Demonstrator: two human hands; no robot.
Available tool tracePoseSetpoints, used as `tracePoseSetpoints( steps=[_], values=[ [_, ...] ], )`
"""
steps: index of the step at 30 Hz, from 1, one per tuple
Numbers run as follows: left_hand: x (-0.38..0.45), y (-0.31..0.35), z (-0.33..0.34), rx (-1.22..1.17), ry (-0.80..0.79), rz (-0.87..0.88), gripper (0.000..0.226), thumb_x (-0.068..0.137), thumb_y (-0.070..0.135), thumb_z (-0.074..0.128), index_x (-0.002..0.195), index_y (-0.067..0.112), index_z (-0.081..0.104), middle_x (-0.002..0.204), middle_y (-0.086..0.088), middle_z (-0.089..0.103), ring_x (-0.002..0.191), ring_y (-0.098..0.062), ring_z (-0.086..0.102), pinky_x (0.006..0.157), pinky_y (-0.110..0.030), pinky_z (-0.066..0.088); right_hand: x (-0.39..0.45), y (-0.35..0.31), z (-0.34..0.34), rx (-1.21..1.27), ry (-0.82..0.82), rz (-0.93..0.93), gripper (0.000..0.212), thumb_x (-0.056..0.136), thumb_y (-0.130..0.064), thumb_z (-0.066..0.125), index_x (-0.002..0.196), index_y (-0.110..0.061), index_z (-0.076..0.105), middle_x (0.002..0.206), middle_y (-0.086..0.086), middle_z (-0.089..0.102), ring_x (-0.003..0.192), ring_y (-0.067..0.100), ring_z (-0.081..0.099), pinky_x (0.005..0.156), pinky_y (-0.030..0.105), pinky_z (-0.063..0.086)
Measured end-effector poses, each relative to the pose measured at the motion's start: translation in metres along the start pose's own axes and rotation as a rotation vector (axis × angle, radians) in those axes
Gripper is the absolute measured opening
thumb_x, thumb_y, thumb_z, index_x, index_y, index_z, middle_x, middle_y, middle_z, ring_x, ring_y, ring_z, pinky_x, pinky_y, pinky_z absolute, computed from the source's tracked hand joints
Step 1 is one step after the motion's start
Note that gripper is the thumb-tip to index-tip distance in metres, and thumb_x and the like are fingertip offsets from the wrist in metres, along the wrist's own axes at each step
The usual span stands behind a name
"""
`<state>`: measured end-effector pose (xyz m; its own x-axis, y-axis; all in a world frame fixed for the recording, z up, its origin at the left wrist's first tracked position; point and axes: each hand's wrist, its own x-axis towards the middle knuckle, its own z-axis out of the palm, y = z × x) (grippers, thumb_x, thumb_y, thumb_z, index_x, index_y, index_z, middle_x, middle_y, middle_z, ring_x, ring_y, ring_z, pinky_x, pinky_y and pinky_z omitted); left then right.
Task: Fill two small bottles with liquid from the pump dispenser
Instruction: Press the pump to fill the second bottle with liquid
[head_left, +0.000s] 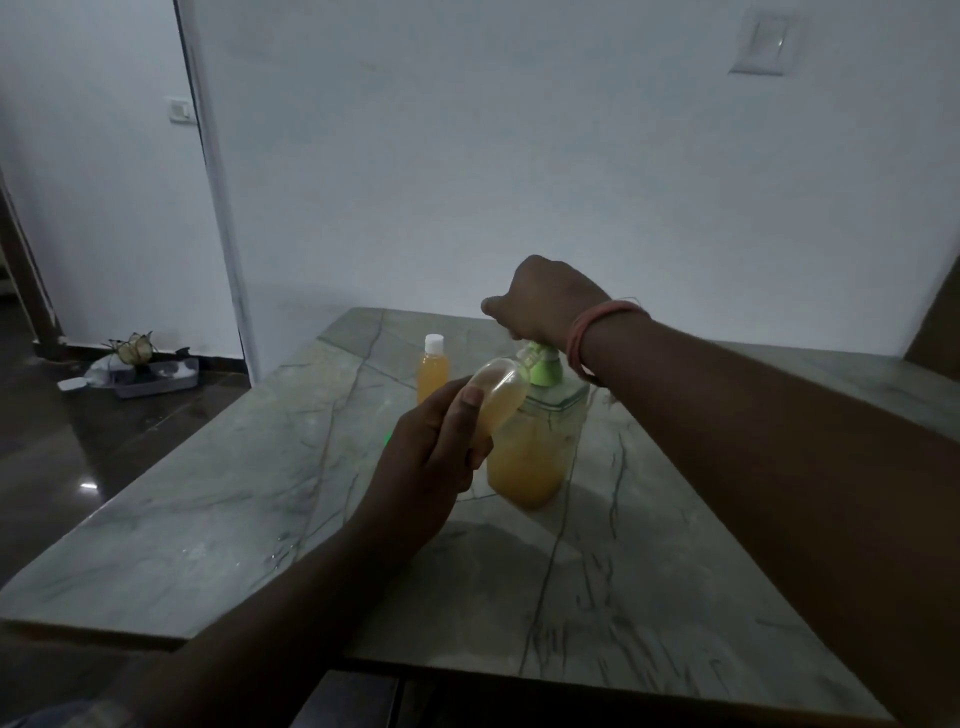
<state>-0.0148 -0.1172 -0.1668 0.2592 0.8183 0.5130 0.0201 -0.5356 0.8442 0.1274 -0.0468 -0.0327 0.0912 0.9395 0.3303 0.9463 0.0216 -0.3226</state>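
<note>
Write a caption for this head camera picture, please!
Left hand tilts a small bottle at the pump dispenser; right hand presses its top.

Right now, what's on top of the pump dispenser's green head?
The right hand presses down on the green pump head, covering its top. The small bottle, held tilted by the left hand, hides the nozzle, so no flow is visible.
</note>
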Motion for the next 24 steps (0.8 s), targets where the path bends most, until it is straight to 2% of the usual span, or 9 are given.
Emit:
tracePoseSetpoints(
  steps=[3, 5, 7, 11, 15, 18, 21, 24],
  values=[
    [0.001, -0.001, 0.0, 0.006, 0.001, 0.002, 0.039, 0.1, 0.047, 0.038, 0.126, 0.026, 0.058, 0.067, 0.002, 0.057, 0.054, -0.008, 0.049, 0.05, -0.023, 0.04, 0.0, 0.002, -0.003, -0.004, 0.026, -0.025, 0.03, 0.086, -0.038, 0.059, 0.07, -0.013, 0.066, 0.072, 0.002, 0.071, 0.067, 0.021, 0.065, 0.063, 0.029, 0.05],
    [0.002, -0.002, -0.001, 0.003, 0.002, 0.012, 0.038, 0.102, 0.045, 0.037, 0.127, 0.024, 0.058, 0.066, 0.002, 0.056, 0.054, -0.008, 0.049, 0.049, -0.022, 0.039, 0.001, 0.01, -0.001, 0.127, 0.036, 0.004, 0.032, 0.086, -0.037, 0.06, 0.07, -0.011, 0.068, 0.068, 0.001, 0.07, 0.061, 0.018, 0.062, 0.062, 0.028, 0.048],
    [0.001, -0.003, -0.001, 0.0, 0.0, 0.019, 0.04, 0.103, 0.044, 0.037, 0.129, 0.022, 0.057, 0.066, 0.003, 0.056, 0.054, -0.007, 0.049, 0.049, -0.022, 0.039, -0.005, 0.012, 0.001, 0.194, -0.042, 0.048, 0.031, 0.088, -0.035, 0.064, 0.068, -0.012, 0.068, 0.068, -0.001, 0.069, 0.057, 0.015, 0.058, 0.061, 0.027, 0.045],
    [0.001, -0.003, 0.0, -0.007, -0.011, 0.001, 0.037, 0.103, 0.043, 0.038, 0.128, 0.024, 0.057, 0.066, 0.003, 0.057, 0.055, -0.008, 0.049, 0.049, -0.024, 0.039, -0.002, 0.003, -0.003, -0.007, -0.048, 0.019, 0.026, 0.087, -0.033, 0.061, 0.07, -0.013, 0.064, 0.079, 0.003, 0.072, 0.066, 0.019, 0.063, 0.059, 0.026, 0.046],
    [0.0, -0.003, 0.0, -0.009, -0.009, 0.002, 0.042, 0.101, 0.045, 0.038, 0.131, 0.022, 0.056, 0.066, 0.004, 0.057, 0.054, -0.008, 0.049, 0.05, -0.023, 0.039, -0.001, -0.001, -0.006, -0.06, -0.018, -0.035, 0.027, 0.087, -0.034, 0.06, 0.07, -0.014, 0.064, 0.08, 0.004, 0.073, 0.073, 0.021, 0.068, 0.071, 0.032, 0.055],
    [0.001, -0.003, -0.001, 0.001, -0.016, 0.034, 0.034, 0.105, 0.04, 0.037, 0.126, 0.025, 0.058, 0.066, 0.001, 0.055, 0.054, -0.011, 0.048, 0.049, -0.025, 0.039, 0.0, 0.005, 0.001, 0.054, 0.05, 0.007, 0.027, 0.084, -0.033, 0.062, 0.078, -0.009, 0.071, 0.08, 0.004, 0.074, 0.073, 0.023, 0.068, 0.069, 0.031, 0.052],
    [0.0, -0.002, 0.0, 0.016, -0.018, 0.034, 0.027, 0.105, 0.039, 0.037, 0.12, 0.032, 0.058, 0.066, 0.0, 0.055, 0.054, -0.012, 0.049, 0.049, -0.026, 0.039, -0.002, 0.005, 0.001, 0.005, -0.02, 0.013, 0.029, 0.086, -0.035, 0.062, 0.079, -0.009, 0.07, 0.082, 0.005, 0.074, 0.07, 0.022, 0.065, 0.06, 0.027, 0.046],
    [0.0, 0.001, 0.0, 0.016, -0.016, 0.02, 0.035, 0.104, 0.043, 0.037, 0.126, 0.026, 0.058, 0.066, 0.003, 0.055, 0.053, -0.007, 0.048, 0.049, -0.025, 0.039, -0.001, 0.003, -0.006, -0.03, -0.082, 0.0, 0.029, 0.088, -0.037, 0.062, 0.074, -0.011, 0.067, 0.082, 0.005, 0.072, 0.067, 0.02, 0.061, 0.06, 0.028, 0.045]
  ],
)
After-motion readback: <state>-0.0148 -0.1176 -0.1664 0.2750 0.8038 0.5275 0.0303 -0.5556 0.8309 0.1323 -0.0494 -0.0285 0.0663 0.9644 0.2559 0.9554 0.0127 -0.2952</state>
